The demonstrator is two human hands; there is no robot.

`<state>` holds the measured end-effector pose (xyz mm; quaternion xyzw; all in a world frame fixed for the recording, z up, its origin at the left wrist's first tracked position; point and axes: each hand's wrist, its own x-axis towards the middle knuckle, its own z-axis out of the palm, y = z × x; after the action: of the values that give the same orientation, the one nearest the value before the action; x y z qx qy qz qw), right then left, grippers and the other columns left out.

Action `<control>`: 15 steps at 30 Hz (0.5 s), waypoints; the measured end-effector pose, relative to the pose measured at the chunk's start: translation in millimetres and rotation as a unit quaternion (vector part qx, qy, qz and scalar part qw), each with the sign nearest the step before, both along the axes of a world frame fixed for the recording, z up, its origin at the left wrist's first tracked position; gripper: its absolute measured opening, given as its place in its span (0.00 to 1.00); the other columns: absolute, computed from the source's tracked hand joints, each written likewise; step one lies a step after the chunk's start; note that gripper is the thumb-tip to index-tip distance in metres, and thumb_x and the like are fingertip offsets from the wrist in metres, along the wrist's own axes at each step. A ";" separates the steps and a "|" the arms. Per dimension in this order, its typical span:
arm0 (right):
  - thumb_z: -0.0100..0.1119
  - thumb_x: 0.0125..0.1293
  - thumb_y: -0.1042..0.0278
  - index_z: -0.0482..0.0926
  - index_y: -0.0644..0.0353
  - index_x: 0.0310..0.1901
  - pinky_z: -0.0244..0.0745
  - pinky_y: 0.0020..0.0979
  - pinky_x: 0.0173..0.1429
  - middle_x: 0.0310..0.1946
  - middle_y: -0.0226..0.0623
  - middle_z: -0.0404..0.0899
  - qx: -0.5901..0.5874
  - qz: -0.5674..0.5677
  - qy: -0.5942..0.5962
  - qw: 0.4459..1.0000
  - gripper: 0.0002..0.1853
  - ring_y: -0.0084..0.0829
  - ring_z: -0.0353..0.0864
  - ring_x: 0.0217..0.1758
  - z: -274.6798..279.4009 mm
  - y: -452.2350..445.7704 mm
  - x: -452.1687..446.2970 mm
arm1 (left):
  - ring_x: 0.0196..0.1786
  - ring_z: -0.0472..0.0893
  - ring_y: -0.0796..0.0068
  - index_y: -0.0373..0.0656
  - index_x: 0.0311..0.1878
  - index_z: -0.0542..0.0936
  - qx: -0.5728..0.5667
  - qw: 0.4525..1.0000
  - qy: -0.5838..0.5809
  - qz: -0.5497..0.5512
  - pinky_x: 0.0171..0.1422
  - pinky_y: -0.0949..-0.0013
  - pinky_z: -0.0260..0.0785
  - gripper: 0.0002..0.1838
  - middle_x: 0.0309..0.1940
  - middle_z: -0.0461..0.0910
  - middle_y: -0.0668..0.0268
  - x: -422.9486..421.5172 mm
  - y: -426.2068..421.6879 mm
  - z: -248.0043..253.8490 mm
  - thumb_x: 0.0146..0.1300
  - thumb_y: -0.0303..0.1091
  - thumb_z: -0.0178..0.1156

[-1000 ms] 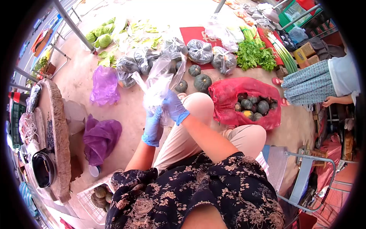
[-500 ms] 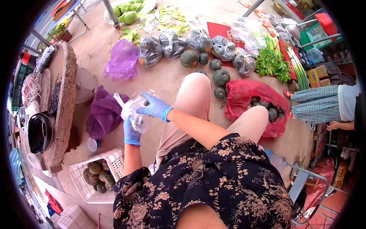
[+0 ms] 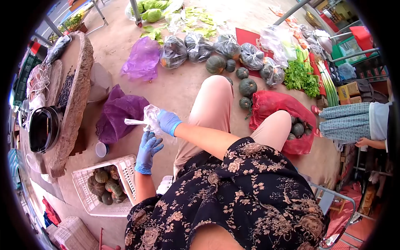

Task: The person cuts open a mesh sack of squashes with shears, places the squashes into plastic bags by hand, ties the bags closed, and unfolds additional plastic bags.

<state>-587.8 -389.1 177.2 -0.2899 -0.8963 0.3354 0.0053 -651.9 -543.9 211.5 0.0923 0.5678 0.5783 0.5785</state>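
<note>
My right hand (image 3: 168,122), in a blue glove, reaches across my knee and grips a crumpled clear plastic bag (image 3: 151,116). A twisted white end of the bag sticks out to the left. My left hand (image 3: 148,153), gloved in blue too, is just below the bag with its fingers apart. Whether its fingertips touch the bag's lower edge is unclear. Behind the hands a purple mesh sack (image 3: 118,113) lies on the floor. Beside my left forearm stands a white plastic crate (image 3: 129,166) with several dark pumpkins (image 3: 107,186) in it.
Knotted bags of pumpkins (image 3: 199,49) line the floor ahead, with loose green pumpkins (image 3: 248,87) nearby. A red mesh sack (image 3: 266,104) lies by my right knee. At left stands a stone slab (image 3: 79,79) with a black helmet-like object (image 3: 43,129). A person (image 3: 346,118) stands at right.
My left hand has come away from the bag and dropped below it, fingers spreading. The bag is more bunched up in my right hand. The view has shifted slightly.
</note>
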 end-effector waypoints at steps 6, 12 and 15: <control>0.55 0.50 0.66 0.65 0.60 0.58 0.69 0.41 0.51 0.44 0.54 0.74 -0.040 0.120 0.096 0.987 0.30 0.48 0.75 0.46 -32.1 -30.9 -3.9 | 0.44 0.77 0.53 0.38 0.49 0.75 -0.219 0.715 0.657 -0.092 0.49 0.58 0.68 0.24 0.42 0.78 0.51 -11.2 -19.1 14.5 0.56 0.47 0.55; 0.54 0.52 0.62 0.63 0.58 0.59 0.68 0.39 0.54 0.47 0.51 0.74 -0.098 0.109 0.087 0.985 0.30 0.47 0.74 0.49 33.7 -27.5 9.2 | 0.45 0.76 0.55 0.38 0.46 0.75 -0.080 0.728 0.679 -0.051 0.50 0.62 0.68 0.19 0.43 0.77 0.53 -7.8 -0.4 31.2 0.56 0.40 0.57; 0.51 0.56 0.63 0.70 0.58 0.51 0.69 0.40 0.49 0.40 0.50 0.76 -0.081 0.075 0.157 0.981 0.20 0.49 0.74 0.44 52.2 -8.4 18.5 | 0.46 0.78 0.64 0.35 0.49 0.73 0.030 0.770 0.637 -0.004 0.51 0.67 0.68 0.16 0.43 0.77 0.54 8.5 26.8 42.9 0.58 0.30 0.56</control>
<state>-569.3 -397.4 229.4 -0.1648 -0.8735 0.4477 0.0969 -643.4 -517.2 254.4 0.4594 0.7880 0.4014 0.0833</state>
